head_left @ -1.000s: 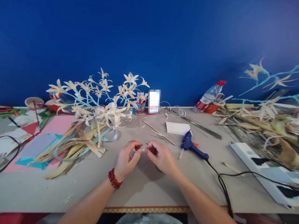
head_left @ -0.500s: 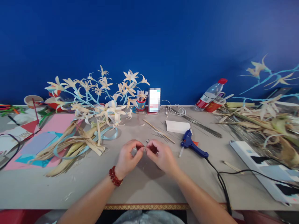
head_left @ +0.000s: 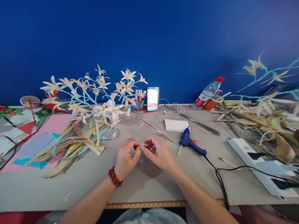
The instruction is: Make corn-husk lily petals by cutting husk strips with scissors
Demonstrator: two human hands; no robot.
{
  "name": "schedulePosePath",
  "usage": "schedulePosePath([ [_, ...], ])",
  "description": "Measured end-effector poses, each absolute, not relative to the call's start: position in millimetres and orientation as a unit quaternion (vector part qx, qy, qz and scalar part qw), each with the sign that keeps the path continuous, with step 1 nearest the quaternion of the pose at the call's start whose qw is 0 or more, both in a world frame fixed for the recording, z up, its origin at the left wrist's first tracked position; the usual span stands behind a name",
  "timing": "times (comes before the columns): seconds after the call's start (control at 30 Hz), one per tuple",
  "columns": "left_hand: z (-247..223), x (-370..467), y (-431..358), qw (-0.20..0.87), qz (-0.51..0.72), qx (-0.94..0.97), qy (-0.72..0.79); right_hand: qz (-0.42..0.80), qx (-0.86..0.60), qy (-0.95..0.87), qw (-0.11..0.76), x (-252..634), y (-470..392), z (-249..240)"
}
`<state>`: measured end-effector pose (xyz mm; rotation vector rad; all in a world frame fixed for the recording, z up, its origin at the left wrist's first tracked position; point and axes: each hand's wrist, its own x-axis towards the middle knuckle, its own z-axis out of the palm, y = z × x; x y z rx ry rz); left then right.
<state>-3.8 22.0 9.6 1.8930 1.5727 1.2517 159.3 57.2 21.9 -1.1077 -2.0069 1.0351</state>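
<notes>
My left hand (head_left: 126, 157), with a red bead bracelet (head_left: 114, 177) on its wrist, and my right hand (head_left: 158, 154) meet fingertip to fingertip just above the grey table (head_left: 144, 186). Together they pinch a small pale strip (head_left: 142, 145), too small to identify. Something red shows inside my right hand's curled fingers. A blue glue gun (head_left: 191, 145) lies to the right of my right hand, its black cord (head_left: 220, 183) running off the table's front edge.
Cream husk flowers on blue stems (head_left: 100, 93) and loose husk strips (head_left: 74, 143) lie at left on coloured paper (head_left: 46, 133). A white block (head_left: 176, 125), thin sticks (head_left: 158, 130), metal wires (head_left: 201, 124), a bottle (head_left: 206, 93), a husk pile (head_left: 261, 118) and a white power strip (head_left: 259, 165) lie right.
My fingertips have closed together on the small strip and both hands have drifted slightly left. The view has tipped down a little.
</notes>
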Motion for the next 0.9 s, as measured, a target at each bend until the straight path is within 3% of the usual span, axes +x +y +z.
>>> schedulePosePath([
  [0.27, 5.8, -11.6, 26.2, 0.198, 0.449, 0.631, 0.601, 0.347, -0.424, -0.762, 0.345, 160.7, 55.9, 21.2],
  [0.43, 11.1, -6.1, 23.6, 0.24, 0.451, 0.668, 0.541, 0.347, -0.416, -0.773, 0.33, 158.0, 54.5, 18.2],
  [0.9, 9.3, -9.1, 24.0, 0.18, 0.472, 0.648, 0.57, 0.309, -0.42, -0.758, 0.392, 157.5, 55.2, 13.8],
])
